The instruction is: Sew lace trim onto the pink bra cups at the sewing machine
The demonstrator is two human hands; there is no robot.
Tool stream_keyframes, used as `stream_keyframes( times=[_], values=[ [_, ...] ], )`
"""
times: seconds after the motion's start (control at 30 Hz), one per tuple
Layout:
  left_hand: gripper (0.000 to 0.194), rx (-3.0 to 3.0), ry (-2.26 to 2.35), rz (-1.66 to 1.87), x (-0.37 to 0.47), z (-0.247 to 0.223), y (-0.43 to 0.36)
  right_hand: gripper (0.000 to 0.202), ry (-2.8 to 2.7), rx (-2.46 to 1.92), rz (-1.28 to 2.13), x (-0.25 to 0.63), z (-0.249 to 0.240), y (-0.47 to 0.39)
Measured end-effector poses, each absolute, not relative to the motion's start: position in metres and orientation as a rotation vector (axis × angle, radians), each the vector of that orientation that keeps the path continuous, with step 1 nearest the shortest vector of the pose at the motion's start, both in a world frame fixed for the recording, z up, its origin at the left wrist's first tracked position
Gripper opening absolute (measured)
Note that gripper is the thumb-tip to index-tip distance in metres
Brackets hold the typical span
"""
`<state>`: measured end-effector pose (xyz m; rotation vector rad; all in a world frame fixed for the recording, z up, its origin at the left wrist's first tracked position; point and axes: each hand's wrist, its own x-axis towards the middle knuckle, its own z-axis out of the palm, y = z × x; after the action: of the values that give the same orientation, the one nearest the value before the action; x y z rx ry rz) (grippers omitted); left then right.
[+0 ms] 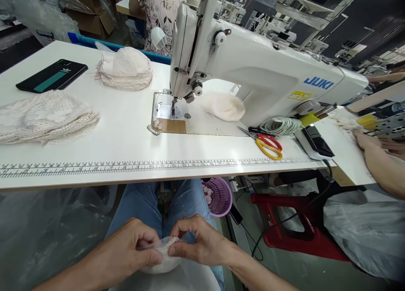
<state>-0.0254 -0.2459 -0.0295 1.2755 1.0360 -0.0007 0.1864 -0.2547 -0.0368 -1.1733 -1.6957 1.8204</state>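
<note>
Over the person's lap, my left hand (137, 246) pinches the left side of a small white fabric piece (164, 263). Thumb and fingers of my right hand (198, 242) grip the same piece at its upper right, by a lacy edge. Some translucent white material lies beneath it. Beyond the table edge stands a white sewing machine (268, 67), its presser foot above the metal plate. A cream padded cup (224, 107) rests on the machine bed. Two stacks of white lace pieces, one nearer (47, 118) and one farther (126, 69), sit on the left.
A dark phone (52, 75) lies at the table's left. Scissors (267, 147) and a cord coil (281, 125) are right of the machine bed. Below are a purple basket (220, 196) and a red stool (303, 232). Another person's arm (382, 164) reaches in at right.
</note>
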Motion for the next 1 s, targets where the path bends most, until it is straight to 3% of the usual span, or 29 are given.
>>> stream_keyframes(
  times=[0.63,0.87,1.0],
  values=[
    [0.024,1.060,0.973,0.082,-0.011,-0.028,-0.246,0.010,-1.973,-1.334,1.502,0.189,-0.011,-0.259],
    [0.035,0.919,0.959,0.088,-0.011,-0.032,-0.244,0.018,-1.660,-1.179,1.836,0.195,-0.024,-0.258],
    [0.031,0.966,0.969,0.065,-0.007,-0.030,-0.242,0.023,-1.629,-1.179,1.855,0.197,-0.029,-0.257]
  ],
)
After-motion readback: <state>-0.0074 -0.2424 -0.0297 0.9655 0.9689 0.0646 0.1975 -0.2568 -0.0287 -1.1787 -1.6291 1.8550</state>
